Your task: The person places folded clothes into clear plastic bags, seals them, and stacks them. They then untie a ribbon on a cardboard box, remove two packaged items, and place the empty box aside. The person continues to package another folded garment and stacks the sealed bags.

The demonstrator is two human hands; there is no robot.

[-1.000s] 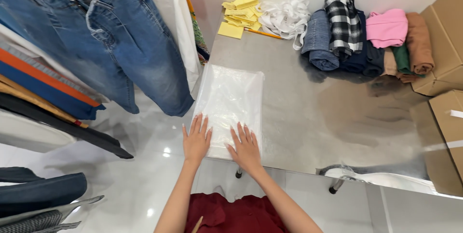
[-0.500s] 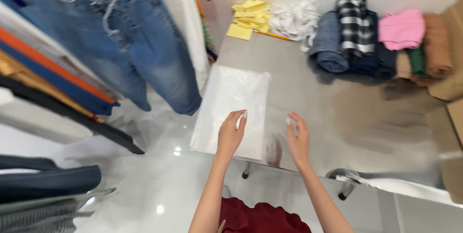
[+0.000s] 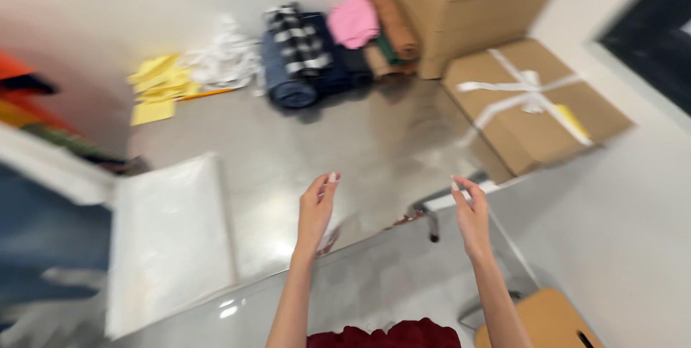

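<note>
Both hands are raised above the near edge of the steel table (image 3: 338, 139), and neither holds anything. The left hand (image 3: 317, 211) has its fingers loosely extended and empty, hovering over the bare metal surface. The right hand (image 3: 471, 215) is likewise open with slightly curled fingers, just past the table's near right corner. The two hands stay well apart from each other.

One flat clear plastic bag (image 3: 169, 236) lies on the left part of the table, its near end overhanging the edge; it is the thing nearest the left hand, yet not touched by it.

At the far side of the table sits one heap of yellow paper sheets (image 3: 155, 89), one bundle of white cord (image 3: 223, 60) beside it, and a row of rolled garments (image 3: 338, 42): denim blue, black-and-white check, dark navy, pink, brown and green can be told apart, though blur makes a sure count impossible.

To the right stand two cardboard boxes: one tall box (image 3: 468, 2) against the wall, and one flat box tied with white ribbon (image 3: 533, 103) in front of it.
</note>
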